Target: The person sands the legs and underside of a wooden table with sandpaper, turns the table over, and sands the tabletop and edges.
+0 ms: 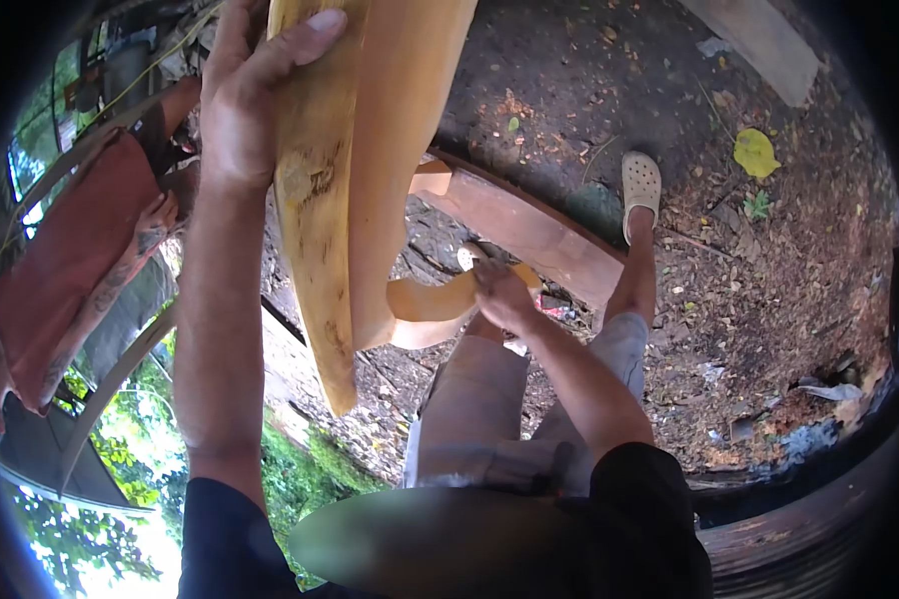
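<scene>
A large carved piece of pale yellow wood rises in front of me, with a dark knotty patch on its near face. From its lower end a curved wooden arm bends off to the right. My left hand grips the upper left edge, its thumb laid over the face and the other fingers partly out of view. Lower down, my right hand is closed round the far end of the curved arm, above my thigh.
A reddish-brown wooden beam lies across the ground behind the carved piece. My foot in a beige clog stands past its end. Another person in a reddish shirt is at the left. Leaf litter and a pale board lie to the right.
</scene>
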